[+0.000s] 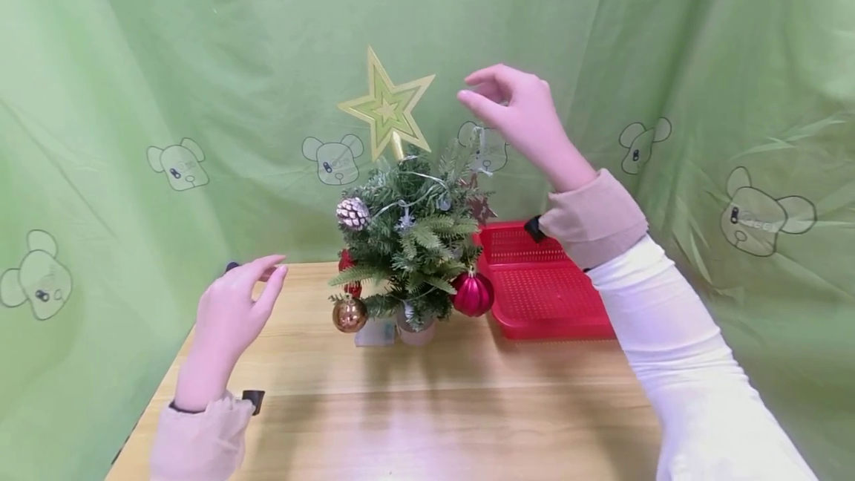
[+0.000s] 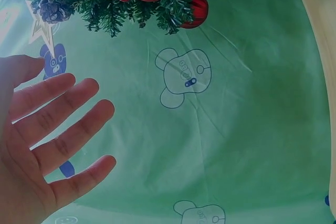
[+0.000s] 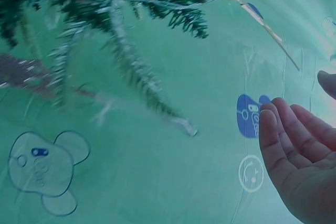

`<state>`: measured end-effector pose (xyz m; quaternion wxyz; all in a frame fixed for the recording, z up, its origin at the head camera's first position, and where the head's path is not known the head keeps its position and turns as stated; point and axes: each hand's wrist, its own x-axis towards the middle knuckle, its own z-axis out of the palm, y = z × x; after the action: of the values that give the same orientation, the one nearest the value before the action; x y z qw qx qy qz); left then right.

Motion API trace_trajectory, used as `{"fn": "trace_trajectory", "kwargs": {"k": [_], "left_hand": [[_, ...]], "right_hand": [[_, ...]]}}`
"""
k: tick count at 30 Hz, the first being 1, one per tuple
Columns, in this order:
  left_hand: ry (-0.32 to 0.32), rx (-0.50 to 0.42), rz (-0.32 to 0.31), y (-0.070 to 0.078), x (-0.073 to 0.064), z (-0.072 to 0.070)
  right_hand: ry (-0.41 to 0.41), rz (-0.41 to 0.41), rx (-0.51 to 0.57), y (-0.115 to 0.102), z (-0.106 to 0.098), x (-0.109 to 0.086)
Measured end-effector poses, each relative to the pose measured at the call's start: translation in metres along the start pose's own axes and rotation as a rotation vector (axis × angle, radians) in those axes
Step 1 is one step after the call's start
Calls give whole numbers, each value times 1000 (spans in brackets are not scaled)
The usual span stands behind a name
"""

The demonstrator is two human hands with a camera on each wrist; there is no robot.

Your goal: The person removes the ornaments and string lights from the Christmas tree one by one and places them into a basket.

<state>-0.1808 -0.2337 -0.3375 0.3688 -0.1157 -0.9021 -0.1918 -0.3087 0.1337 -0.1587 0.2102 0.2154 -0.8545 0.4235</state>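
Hands (image 1: 234, 310) (image 1: 524, 113) flank tree (image 1: 427, 236); curtain lettering (image 1: 761, 220) illegible.

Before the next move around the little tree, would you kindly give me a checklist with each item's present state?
1. Left hand empty: ok, nothing held in its wrist view.
2. Right hand empty and off the tree: ok.
3. Gold star on the treetop: ok.
4. Star upright: not ok, it leans left in the head view.
5. Red basket empty throughout: cannot tell, the white sleeve hides part.
6. Pot steady: cannot tell.
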Motion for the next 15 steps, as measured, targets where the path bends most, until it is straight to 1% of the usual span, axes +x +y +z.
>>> {"fn": "trace_trajectory", "kwargs": {"k": [3, 6, 10, 15], "left_hand": [[9, -15, -13, 1, -5, 0], [9, -26, -21, 1, -11, 1], [3, -32, -28, 0, -19, 4], [-7, -43, -58, -1, -28, 8]], "right_hand": [[-20, 12, 10, -12, 5, 11], [-22, 12, 11, -19, 9, 19], [-12, 11, -6, -25, 14, 25], [-15, -11, -35, -30, 20, 29]]}}
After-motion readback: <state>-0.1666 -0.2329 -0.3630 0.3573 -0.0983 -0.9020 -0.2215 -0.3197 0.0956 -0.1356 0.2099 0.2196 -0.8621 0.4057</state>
